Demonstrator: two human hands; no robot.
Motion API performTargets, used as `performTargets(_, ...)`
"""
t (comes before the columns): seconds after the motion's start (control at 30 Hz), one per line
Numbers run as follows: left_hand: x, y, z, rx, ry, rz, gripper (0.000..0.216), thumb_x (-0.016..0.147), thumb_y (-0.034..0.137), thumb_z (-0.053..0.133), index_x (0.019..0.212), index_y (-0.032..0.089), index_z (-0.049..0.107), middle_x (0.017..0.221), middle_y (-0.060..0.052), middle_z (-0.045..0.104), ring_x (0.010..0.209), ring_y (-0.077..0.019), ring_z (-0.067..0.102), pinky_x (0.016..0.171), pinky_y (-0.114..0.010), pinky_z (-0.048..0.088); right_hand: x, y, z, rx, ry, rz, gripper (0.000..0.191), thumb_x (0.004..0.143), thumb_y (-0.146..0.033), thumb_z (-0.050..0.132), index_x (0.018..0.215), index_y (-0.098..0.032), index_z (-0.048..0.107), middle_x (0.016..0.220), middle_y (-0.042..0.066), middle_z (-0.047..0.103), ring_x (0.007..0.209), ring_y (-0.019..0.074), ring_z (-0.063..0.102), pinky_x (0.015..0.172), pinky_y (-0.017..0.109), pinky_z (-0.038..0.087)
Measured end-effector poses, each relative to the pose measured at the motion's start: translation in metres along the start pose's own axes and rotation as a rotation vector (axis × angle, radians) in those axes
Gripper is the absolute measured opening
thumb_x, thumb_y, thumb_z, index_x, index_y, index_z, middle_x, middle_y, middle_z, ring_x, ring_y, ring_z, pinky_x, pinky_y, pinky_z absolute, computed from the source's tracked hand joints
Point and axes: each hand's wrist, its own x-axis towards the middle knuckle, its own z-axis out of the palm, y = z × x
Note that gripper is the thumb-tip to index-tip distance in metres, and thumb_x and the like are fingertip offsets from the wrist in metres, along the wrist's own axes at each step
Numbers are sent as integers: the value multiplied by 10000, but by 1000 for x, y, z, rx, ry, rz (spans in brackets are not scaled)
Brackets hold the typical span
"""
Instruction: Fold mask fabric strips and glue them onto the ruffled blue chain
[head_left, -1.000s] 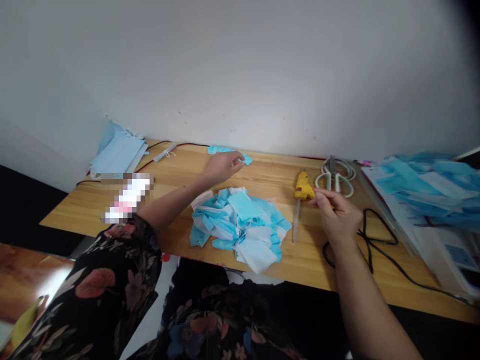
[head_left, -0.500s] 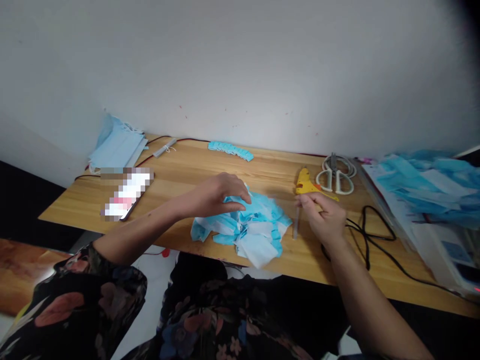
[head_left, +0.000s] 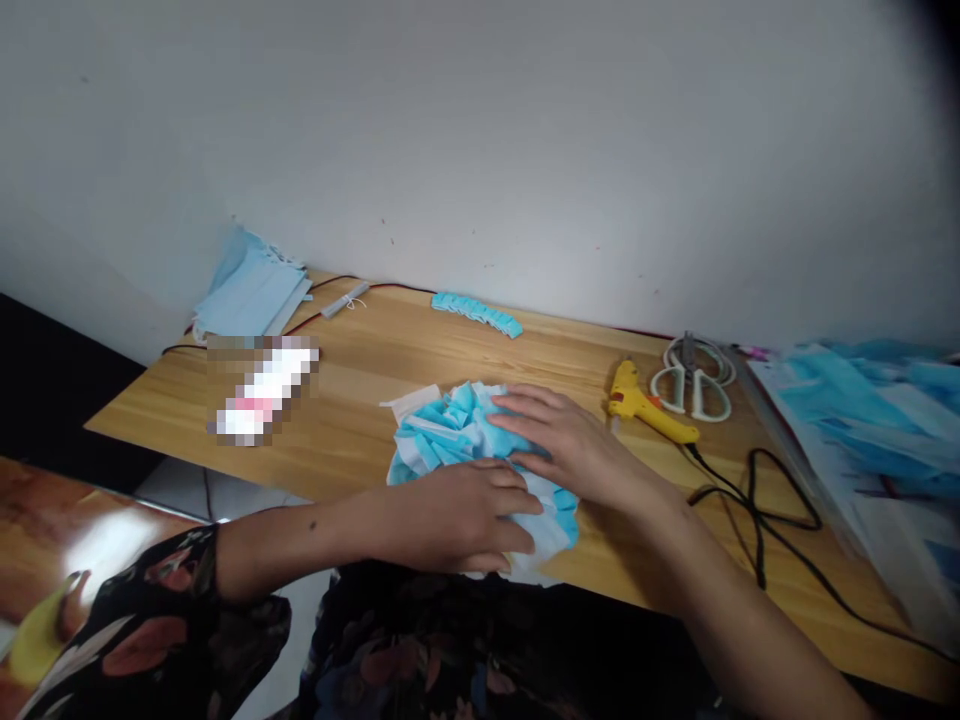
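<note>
From the head camera I look down on a wooden surface (head_left: 375, 380), with the pile (head_left: 431, 440) of blue and white scraps at its front edge, about midway along. The left hand (head_left: 465, 515) lies over the pile's near side, fingers loosely bent; its thumb side is poorly shown, so I cannot tell whether it pinches a scrap. The right hand (head_left: 562, 440) rests on the pile's right part with its fingers spread and apart, clamped on nothing that I can see.

I judge the scraps to be thin, soft cloth: very light, limp, a little slippery against one another, easily creased but not brittle. A single piece I would take by a free corner, such as the pale one standing out at the pile's back left; the whole pile I would cup from both sides, since a pinch on top would likely draw out only a few layers.

The pleated strip (head_left: 476, 312), near the back edge, looks a bit stiffer where it is folded, and I would lift it by one end. To the pile's right lies the glue gun (head_left: 634, 400), with the scissors (head_left: 690, 390) beyond it toward the back edge.
</note>
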Motion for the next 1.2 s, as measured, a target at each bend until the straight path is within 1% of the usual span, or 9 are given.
performTargets(0.1, -3, -8, 4, -29, 16, -38, 289, 931, 377, 509, 1075, 178, 662, 1283, -114, 610, 1194, -268, 528, 1046, -411, 394, 4, 9, 0, 86, 51, 0, 279, 912, -219, 563, 1160, -268, 681, 1267, 52, 664, 1263, 247, 542, 1017, 470, 489)
performTargets(0.23, -3, -12, 5, -59, 19, -33, 282, 919, 383, 536, 1068, 178, 661, 1268, -121, 622, 1173, -259, 551, 1028, -402, 400, 11, 20, -7, 209, 83, 48, 264, 946, -222, 497, 1097, -272, 707, 1171, 40, 710, 1135, 214, 632, 967, 434, 521)
performTargets(0.43, -1, -11, 6, -10, -4, -27, 288, 928, 401, 518, 1081, 194, 647, 1276, -104, 620, 1182, -249, 549, 1060, -400, 364, 29, 14, -8, 226, 68, 63, 364, 916, -325, 574, 1276, -276, 604, 1236, 53, 676, 1181, 236, 592, 1013, 455, 465)
performTargets(0.53, -1, -9, 3, 8, -18, -41, 274, 934, 390, 511, 1070, 190, 639, 1260, -92, 630, 1167, -235, 558, 1101, -402, 315, 32, 14, 2, 281, 104, 62, 334, 893, -350, 610, 1217, -269, 627, 1239, 61, 672, 1194, 243, 579, 1027, 469, 438)
performTargets(0.67, 0, -9, -1, -23, -19, -72, 243, 931, 381, 522, 1047, 197, 631, 1202, -72, 663, 1122, -225, 580, 1138, -432, 232, 26, 21, 15, 516, 307, 160, 103, 837, -344, 683, 873, -248, 677, 1059, 42, 725, 1059, 222, 634, 983, 441, 460)
performTargets(0.8, 1, -12, 2, -84, -47, -93, 270, 922, 404, 535, 1070, 196, 623, 1183, -77, 669, 1081, -225, 598, 1070, -417, 292, 17, 29, 20, 900, 550, 436, 185, 791, -411, 717, 772, -241, 647, 972, 23, 727, 922, 192, 655, 829, 354, 517)
performTargets(0.97, 2, -9, -3, -161, -65, -92, 251, 903, 378, 577, 1071, 198, 628, 1172, -86, 675, 1049, -216, 614, 998, -390, 343, 15, 39, 25, 1231, 756, 705, 336, 655, -500, 795, 736, -235, 605, 627, -45, 617, 550, 117, 548, 511, 234, 462)
performTargets(1.1, 6, 1, -32, -312, 80, -157, 237, 881, 364, 619, 1051, 203, 656, 1146, -77, 693, 1006, -188, 632, 958, -362, 385, 18, 40, 23, 1293, 822, 775, 386, 588, -492, 827, 748, -234, 589, 570, -68, 569, 469, 96, 482, 428, 209, 402)
performTargets(1.2, 13, -2, -52, -400, 345, -296, 196, 896, 335, 593, 985, 180, 676, 1001, -74, 725, 949, -175, 643, 889, -336, 446, 19, 36, 20, 1269, 856, 786, 372, 584, -462, 832, 761, -229, 603, 580, -73, 561, 461, 84, 465, 440, 210, 392)
